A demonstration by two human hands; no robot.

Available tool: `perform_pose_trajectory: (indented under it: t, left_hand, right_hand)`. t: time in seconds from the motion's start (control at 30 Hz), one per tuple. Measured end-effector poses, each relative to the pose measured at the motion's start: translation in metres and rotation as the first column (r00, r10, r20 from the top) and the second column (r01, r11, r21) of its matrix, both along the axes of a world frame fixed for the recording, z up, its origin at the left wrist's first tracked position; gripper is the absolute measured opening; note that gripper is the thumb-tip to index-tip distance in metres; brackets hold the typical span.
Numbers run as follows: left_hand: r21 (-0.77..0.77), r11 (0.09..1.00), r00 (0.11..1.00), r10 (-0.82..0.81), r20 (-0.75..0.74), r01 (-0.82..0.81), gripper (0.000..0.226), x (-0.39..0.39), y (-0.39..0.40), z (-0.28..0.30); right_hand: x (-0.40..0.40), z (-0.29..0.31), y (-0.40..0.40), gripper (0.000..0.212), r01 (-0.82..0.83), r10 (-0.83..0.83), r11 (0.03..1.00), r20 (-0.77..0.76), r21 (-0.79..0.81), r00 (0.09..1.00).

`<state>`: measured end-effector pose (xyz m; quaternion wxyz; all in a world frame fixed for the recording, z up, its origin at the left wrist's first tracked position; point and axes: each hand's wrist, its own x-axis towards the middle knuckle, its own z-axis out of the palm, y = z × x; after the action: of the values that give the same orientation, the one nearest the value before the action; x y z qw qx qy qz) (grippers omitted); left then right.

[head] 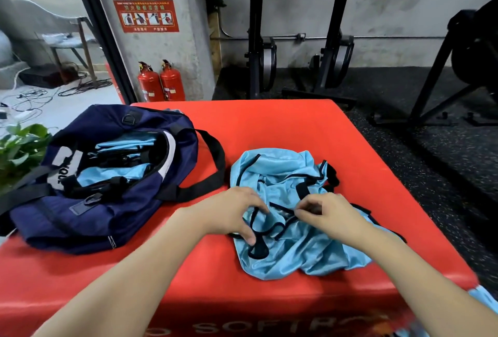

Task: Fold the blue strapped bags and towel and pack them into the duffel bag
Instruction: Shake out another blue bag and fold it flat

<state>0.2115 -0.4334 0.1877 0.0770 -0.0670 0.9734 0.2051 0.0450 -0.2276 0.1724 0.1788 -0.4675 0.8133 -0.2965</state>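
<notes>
On the red padded worktop (283, 126), a light blue strapped bag (291, 253) lies crumpled and unfolded to the right of the navy duffel bag (107, 218), the two near each other but apart. Both hands are on the crumpled bag's near middle. The left hand (231, 212) rests on its left edge with fingers bent over the black trim, thumb pressing down beside a loop of black strap; its grip looks loose, and whether it truly pinches the fabric cannot be told. The right hand (328, 215) has its fingers curled in, pinching a black-edged fold of the cloth. The duffel stands open, and inside it lie more light blue pieces with black straps, so some of the packing seems already done. This bag has yet to be folded and put in. A scrap of light blue cloth (482, 299) shows at the lower right edge, too cut off to identify; it may be another item waiting. No towel can be made out for certain.
</notes>
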Motion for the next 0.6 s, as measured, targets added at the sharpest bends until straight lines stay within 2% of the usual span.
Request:
perform_pose_trajectory:
  t: [0.07, 0.13, 0.2, 0.3, 0.37, 0.47, 0.53, 0.6]
  left_hand:
    - [0.068, 0.998, 0.999, 0.004, 0.036, -0.006, 0.062, -0.004, -0.007, 0.0]
    - [0.071, 0.997, 0.999, 0.04, 0.006, -0.041, 0.049, -0.009, -0.012, 0.002]
    - [0.067, 0.994, 0.992, 0.086, -0.09, -0.08, 0.032, -0.014, -0.014, 0.004]
    - [0.107, 0.974, 0.95, 0.22, -0.219, -0.201, 0.02, -0.022, -0.019, 0.008]
    - [0.127, 0.934, 0.879, 0.356, -0.317, -0.333, 0.012, -0.028, -0.027, 0.01]
    - [0.187, 0.832, 0.715, 0.547, -0.436, -0.522, 0.004, -0.036, -0.037, 0.016]
    - [0.295, 0.769, 0.65, 0.638, -0.413, -0.568, 0.005, -0.037, -0.041, 0.017]
    - [0.384, 0.736, 0.654, 0.675, -0.343, -0.558, 0.011, -0.033, -0.043, 0.013]
  right_hand:
    - [-0.003, 0.0, 0.008, 0.004, 0.001, -0.001, 1.0, -0.004, 0.01, 1.0]
    - [-0.006, 0.001, 0.014, 0.006, 0.001, -0.001, 1.0, 0.001, 0.014, 1.0]
    - [-0.006, 0.003, 0.018, 0.006, -0.012, 0.012, 1.0, 0.032, 0.005, 0.999]
    - [-0.005, 0.008, 0.022, 0.015, -0.064, 0.062, 0.998, 0.123, 0.013, 0.99]
    - [-0.005, 0.01, 0.023, 0.031, -0.096, 0.087, 0.994, 0.133, 0.061, 0.987]
    - [-0.006, 0.007, 0.024, 0.048, -0.131, 0.121, 0.977, 0.067, 0.17, 0.99]
    - [-0.005, 0.003, 0.021, 0.044, -0.155, 0.161, 0.965, -0.009, 0.211, 0.987]
    - [-0.003, -0.001, 0.015, 0.027, -0.165, 0.181, 0.966, -0.067, 0.198, 0.981]
